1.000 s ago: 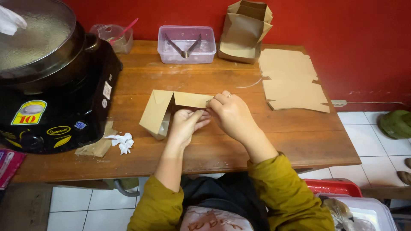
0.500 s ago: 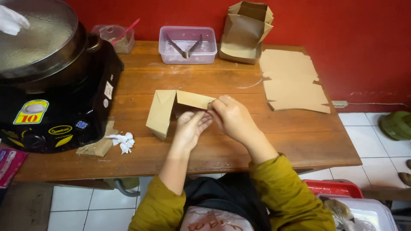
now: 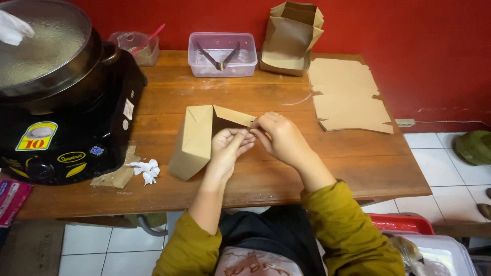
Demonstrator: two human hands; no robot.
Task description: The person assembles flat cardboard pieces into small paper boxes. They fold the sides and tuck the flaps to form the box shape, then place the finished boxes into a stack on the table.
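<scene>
At the middle of the wooden table, my left hand and right hand pinched a flap of the half-folded cardboard box, which lay just right of the black stove, near a crumpled tissue.

Even, fairly bright indoor light falls from above on the brown wooden table. Shadows are soft, focus sharp. The steamed-up round glass pot lid near the table's left edge shows mild glare.
</scene>
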